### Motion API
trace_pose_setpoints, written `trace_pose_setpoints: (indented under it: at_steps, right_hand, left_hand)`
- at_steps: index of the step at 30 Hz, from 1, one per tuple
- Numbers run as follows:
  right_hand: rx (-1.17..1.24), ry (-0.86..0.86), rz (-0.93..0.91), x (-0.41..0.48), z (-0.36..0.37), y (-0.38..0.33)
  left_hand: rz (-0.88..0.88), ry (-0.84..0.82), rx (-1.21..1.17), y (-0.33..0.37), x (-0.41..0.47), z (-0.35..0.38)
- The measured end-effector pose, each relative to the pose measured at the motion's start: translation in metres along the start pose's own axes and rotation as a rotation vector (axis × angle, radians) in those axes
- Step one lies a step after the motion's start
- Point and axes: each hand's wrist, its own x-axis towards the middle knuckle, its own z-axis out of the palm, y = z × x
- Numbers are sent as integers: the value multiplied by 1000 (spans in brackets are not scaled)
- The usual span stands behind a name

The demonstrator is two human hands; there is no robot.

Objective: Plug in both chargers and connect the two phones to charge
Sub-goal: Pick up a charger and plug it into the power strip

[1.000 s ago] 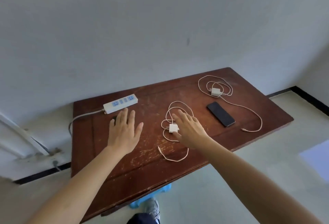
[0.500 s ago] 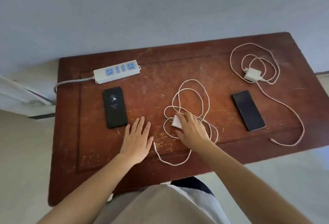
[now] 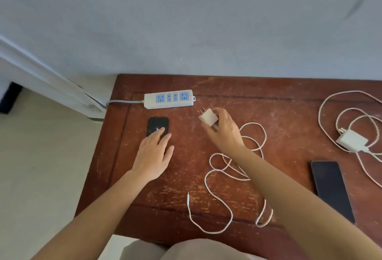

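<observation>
My right hand [image 3: 224, 132] grips a white charger plug [image 3: 207, 117], lifted off the table with its two prongs pointing up-left toward the white power strip [image 3: 168, 100]. Its white cable [image 3: 219, 201] trails in loops over the table, the free connector end lying near the front edge. My left hand [image 3: 154, 154] lies flat with its fingers spread on the lower part of a black phone [image 3: 158, 124] just below the strip. A second charger [image 3: 351, 141] with coiled cable sits at the right, with a second black phone [image 3: 330, 187] below it.
The scratched brown wooden table [image 3: 258, 94] stands against a grey wall. The power strip's grey cord runs off the table's left edge toward a white pipe or rail [image 3: 51, 88] by the floor. My lap shows below the table's front edge.
My right hand has picked the charger plug up from the cable coil and carried it up toward the power strip. My left hand slid onto the left phone. The camera tilted down and left.
</observation>
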Motion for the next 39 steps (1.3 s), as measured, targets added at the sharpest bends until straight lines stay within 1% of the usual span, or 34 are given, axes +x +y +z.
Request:
trace_pose_setpoints:
  at_steps: [3, 7, 10, 13, 17, 27, 31, 37, 39]
  right_hand:
    - [22, 28, -16, 30, 7, -19]
    - [-18, 6, -56, 54, 18, -37]
    - [-60, -65, -79, 69, 28, -48]
    - [-110, -140, -88, 84, 41, -58]
    - [-155, -199, -127, 99, 61, -70]
    - [-138, -281, -181, 120, 78, -86]
    - [-161, -333, -153, 126, 74, -86]
    - [-337, -390, -221, 133, 63, -100]
    - [-363, -433, -190, 142, 59, -109]
  left_hand:
    - [13, 24, 55, -32, 33, -16]
    - [27, -6, 109, -72, 74, -23]
    - [33, -12, 115, -96, 96, -18]
    - [46, -5, 73, -115, 109, -6]
    - [114, 44, 39, -136, 115, 13]
    - [174, 176, -23, -157, 121, 47]
    - [174, 213, -25, -157, 122, 53]
    - [180, 218, -29, -157, 121, 52]
    - [179, 229, -49, -156, 120, 51]
